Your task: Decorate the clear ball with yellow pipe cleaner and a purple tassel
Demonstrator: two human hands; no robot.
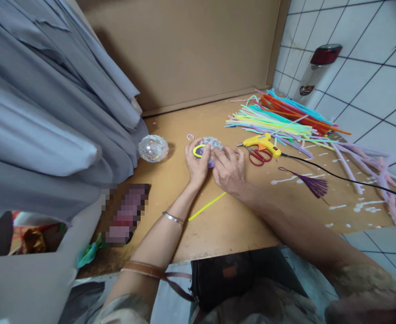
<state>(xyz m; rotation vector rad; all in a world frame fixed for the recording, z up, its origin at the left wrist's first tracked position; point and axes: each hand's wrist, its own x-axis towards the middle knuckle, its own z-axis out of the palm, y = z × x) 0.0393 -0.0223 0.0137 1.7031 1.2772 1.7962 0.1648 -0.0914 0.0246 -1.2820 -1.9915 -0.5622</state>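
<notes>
My left hand is closed around the side of a small round ball with a speckled whitish surface and some purple at its lower edge. A bright yellow pipe-cleaner loop shows at my left thumb and fingers. Bent over the ball's near right side, the fingers of my right hand press together against it; what lies under their tips is hidden. A small pale lilac curl is just beyond my left fingers. On the table below my hands lies a straight yellow pipe cleaner.
Left stands a clear ball beside a grey curtain. Right are a yellow glue gun with black cord, red-handled scissors, a purple tassel and piled pipe cleaners. A blurred-out phone-like object lies front left.
</notes>
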